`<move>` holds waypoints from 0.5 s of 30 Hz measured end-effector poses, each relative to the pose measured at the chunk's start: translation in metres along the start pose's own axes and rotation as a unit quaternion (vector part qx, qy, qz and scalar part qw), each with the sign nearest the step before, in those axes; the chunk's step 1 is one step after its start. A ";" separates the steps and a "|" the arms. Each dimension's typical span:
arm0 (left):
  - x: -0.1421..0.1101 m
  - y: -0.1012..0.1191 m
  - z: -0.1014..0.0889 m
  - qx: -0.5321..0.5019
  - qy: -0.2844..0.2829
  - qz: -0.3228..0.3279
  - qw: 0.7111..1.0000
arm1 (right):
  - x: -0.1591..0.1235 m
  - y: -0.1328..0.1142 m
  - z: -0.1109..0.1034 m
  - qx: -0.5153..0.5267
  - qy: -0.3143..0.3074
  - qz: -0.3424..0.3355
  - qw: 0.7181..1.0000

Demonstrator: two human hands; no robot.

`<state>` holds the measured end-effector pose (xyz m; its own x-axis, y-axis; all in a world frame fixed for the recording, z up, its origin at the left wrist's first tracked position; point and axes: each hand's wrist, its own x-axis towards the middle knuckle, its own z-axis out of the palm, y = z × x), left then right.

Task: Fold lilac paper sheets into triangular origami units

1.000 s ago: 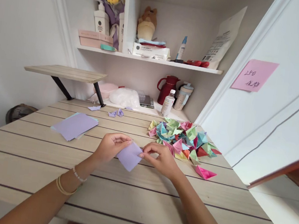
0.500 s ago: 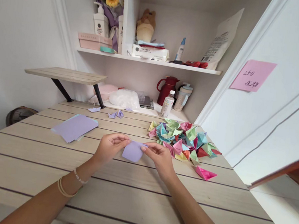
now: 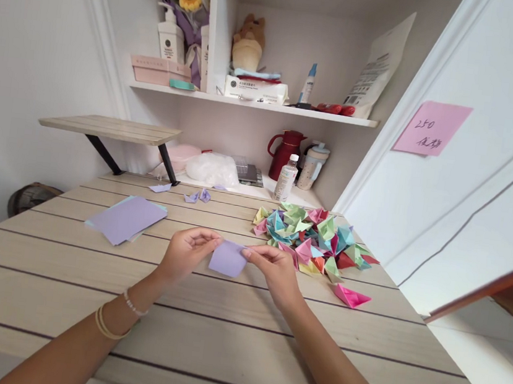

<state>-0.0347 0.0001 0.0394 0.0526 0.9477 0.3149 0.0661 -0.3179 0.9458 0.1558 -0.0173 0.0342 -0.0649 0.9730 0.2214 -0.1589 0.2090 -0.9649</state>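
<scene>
A small purple sheet of paper is held up between my two hands, just above the table. My left hand pinches its upper left corner between thumb and fingers. At the upper right corner, my right hand grips it the same way. To the left lies a stack of purple and pale blue paper. Behind it are several small folded purple paper pieces. A heap of colourful folded paper boats lies beyond my right hand, with one bright pink paper boat apart from it.
The slatted wooden table spans the foreground. A small raised stand is at the back left. Near the back edge are a plastic bottle, a red jug and a tumbler. Above them runs a loaded white shelf.
The purple sheet has turned slightly and now looks flatter, facing me more squarely. Both hands keep their pinch in nearly the same place; the view has shifted a little.
</scene>
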 end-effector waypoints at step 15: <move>0.001 -0.005 -0.001 -0.017 -0.020 -0.005 1.000 | 0.000 0.000 -0.002 0.008 -0.011 0.024 1.000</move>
<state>-0.0357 0.0028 0.0351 0.0925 0.9486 0.3027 0.0323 -0.3067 0.9513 0.1574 -0.0167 0.0340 -0.0940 0.9794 0.1788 -0.1704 0.1612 -0.9721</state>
